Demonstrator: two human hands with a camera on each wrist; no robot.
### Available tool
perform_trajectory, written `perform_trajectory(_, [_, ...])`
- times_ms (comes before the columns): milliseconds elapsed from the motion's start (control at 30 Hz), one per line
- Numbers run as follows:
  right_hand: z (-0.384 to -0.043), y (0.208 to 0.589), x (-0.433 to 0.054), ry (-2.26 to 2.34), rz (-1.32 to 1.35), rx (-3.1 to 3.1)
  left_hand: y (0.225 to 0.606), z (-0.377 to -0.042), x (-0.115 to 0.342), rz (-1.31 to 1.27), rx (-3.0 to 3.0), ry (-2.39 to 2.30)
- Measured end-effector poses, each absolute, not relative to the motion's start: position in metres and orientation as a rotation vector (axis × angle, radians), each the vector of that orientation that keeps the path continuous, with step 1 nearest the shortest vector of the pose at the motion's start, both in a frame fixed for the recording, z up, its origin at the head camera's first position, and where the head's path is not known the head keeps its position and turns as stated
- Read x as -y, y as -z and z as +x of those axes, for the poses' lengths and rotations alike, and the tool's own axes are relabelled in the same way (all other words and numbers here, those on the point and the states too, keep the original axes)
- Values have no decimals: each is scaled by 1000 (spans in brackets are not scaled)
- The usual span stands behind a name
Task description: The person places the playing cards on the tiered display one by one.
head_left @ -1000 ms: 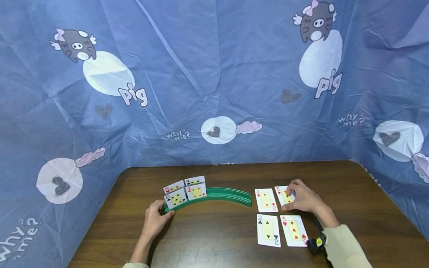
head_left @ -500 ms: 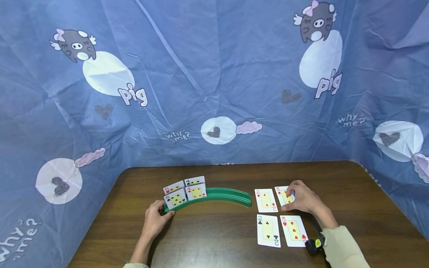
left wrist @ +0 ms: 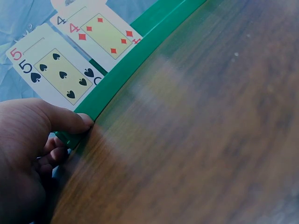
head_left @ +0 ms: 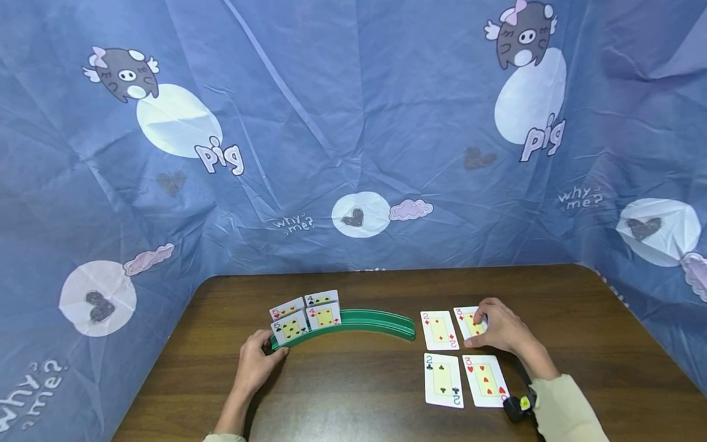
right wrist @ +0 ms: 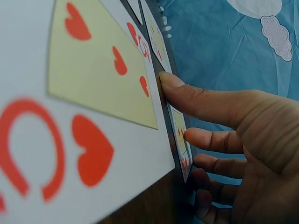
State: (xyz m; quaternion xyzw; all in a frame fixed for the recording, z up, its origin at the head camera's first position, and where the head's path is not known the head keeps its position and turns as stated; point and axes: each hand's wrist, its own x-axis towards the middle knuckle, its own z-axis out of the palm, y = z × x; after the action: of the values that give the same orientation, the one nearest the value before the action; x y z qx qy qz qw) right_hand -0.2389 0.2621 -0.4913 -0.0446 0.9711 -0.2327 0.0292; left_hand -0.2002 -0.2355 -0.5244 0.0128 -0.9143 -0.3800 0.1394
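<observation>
My left hand (head_left: 258,359) grips the left end of a curved green card holder (head_left: 381,320), thumb on its front edge in the left wrist view. Standing in the holder are the five of spades (left wrist: 58,72) and four of diamonds (left wrist: 103,35), with a red five (head_left: 286,309) and a black four (head_left: 320,299) behind them. My right hand (head_left: 502,325) rests over the three of diamonds (head_left: 465,318), which lies flat on the table. In the right wrist view its thumb is at the card's near edge, and the relaxed fingertips touch the card, partly covering it.
Left of my right hand lies the two of diamonds (head_left: 439,331). Nearer me are the two of clubs (head_left: 442,380) and the three of hearts (head_left: 485,382), face up on the brown table (head_left: 353,399). A blue printed cloth (head_left: 287,153) hangs around the table's back and sides.
</observation>
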Motion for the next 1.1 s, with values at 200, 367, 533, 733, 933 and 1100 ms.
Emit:
perform_trajectory(200, [-239, 491, -261, 726, -114, -2991, 528, -200, 235, -32, 2553, 1089])
perform_trajectory(367, [-240, 490, -261, 737, -120, -2989, 528, -200, 235, -57, 2529, 1100])
perform_trajectory(533, [-241, 489, -259, 739, -114, -2963, 524, -200, 237, 18, 2643, 1117])
perform_trajectory(733, [-242, 492, -263, 754, -215, -2948, 524, -200, 236, 20, 2646, 1116])
perform_trajectory(933, [-242, 496, -266, 811, -289, -2922, 524, -200, 236, 32, 2651, 1103])
perform_trajectory(1100, [-240, 496, -266, 809, -266, -2936, 524, -200, 237, 43, 2668, 1119])
